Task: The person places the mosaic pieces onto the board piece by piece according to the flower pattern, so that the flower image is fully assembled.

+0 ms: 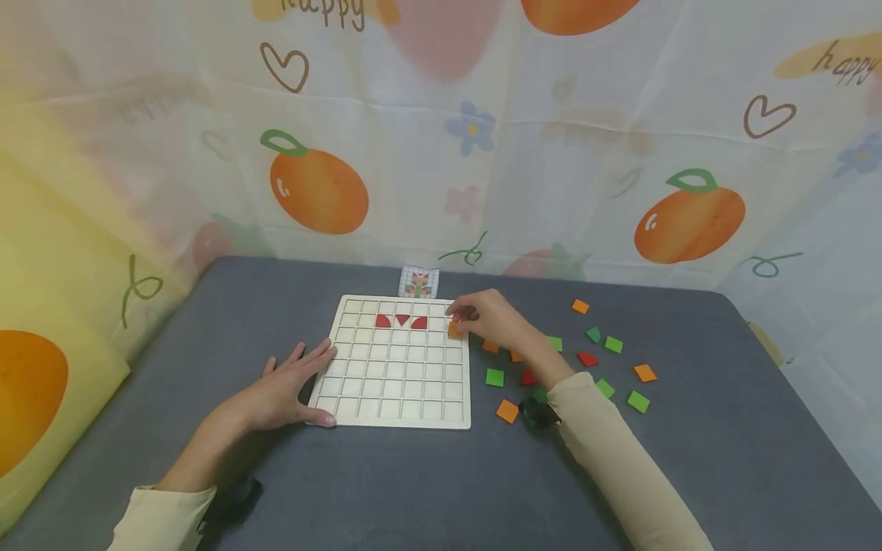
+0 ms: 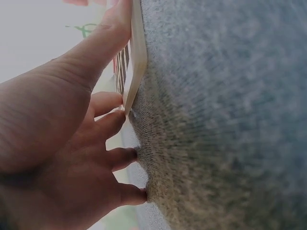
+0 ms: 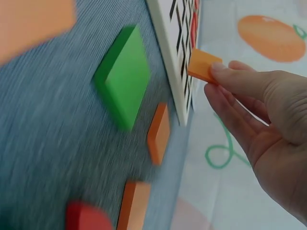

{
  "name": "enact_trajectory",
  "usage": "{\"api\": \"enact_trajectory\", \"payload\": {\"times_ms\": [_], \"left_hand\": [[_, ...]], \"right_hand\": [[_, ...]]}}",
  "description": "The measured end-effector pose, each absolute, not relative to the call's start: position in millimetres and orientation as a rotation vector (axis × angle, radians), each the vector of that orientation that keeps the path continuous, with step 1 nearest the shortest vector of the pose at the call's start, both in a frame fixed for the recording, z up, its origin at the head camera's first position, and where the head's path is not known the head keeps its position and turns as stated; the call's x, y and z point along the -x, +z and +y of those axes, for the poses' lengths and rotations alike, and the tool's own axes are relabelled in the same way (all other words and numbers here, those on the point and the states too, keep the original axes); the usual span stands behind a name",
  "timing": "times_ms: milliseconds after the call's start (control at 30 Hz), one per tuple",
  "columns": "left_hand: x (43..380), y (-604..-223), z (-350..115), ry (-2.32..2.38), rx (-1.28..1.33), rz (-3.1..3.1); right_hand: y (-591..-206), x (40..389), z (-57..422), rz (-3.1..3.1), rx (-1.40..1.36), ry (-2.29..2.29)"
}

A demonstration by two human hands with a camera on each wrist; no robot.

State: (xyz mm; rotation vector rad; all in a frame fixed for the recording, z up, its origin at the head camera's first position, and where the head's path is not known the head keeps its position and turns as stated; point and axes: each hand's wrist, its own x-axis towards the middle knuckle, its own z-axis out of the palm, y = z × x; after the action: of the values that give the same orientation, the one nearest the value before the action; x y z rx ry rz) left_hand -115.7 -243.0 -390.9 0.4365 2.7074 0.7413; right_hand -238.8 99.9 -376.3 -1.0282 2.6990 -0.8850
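A white grid board (image 1: 395,388) lies on the grey table, with red pieces in its upper rows: two rounded ones (image 1: 383,321) and a small triangle (image 1: 403,319) between them. My left hand (image 1: 285,386) rests at the board's left edge, fingers spread and thumb at the near corner. Over the board's right side, my right hand (image 1: 492,317) pinches an orange square tile (image 3: 202,64) between thumb and fingers. In the right wrist view the tile is tilted near the board's edge; whether it touches the board I cannot tell.
A small card with a coloured grid pattern (image 1: 418,282) lies behind the board. Right of the board are scattered loose tiles: green squares (image 1: 494,377), orange squares (image 1: 507,412), red pieces (image 1: 588,359) and dark green ones (image 1: 593,334). A fruit-printed cloth (image 1: 413,153) hangs behind the table.
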Motion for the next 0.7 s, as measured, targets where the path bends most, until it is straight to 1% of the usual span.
{"api": "enact_trajectory", "payload": {"times_ms": [300,533,700], "left_hand": [[116,-391,-244,0.752,-0.445,2.701],[117,-391,-244,0.751,-0.431,2.697],[118,-390,-242,0.734,-0.425,2.689]], "right_hand": [[-378,238,75,2.668,1.005,-0.875],[-382,238,62,2.663,1.068,-0.900],[-384,237,54,2.645,1.059,-0.930]]}}
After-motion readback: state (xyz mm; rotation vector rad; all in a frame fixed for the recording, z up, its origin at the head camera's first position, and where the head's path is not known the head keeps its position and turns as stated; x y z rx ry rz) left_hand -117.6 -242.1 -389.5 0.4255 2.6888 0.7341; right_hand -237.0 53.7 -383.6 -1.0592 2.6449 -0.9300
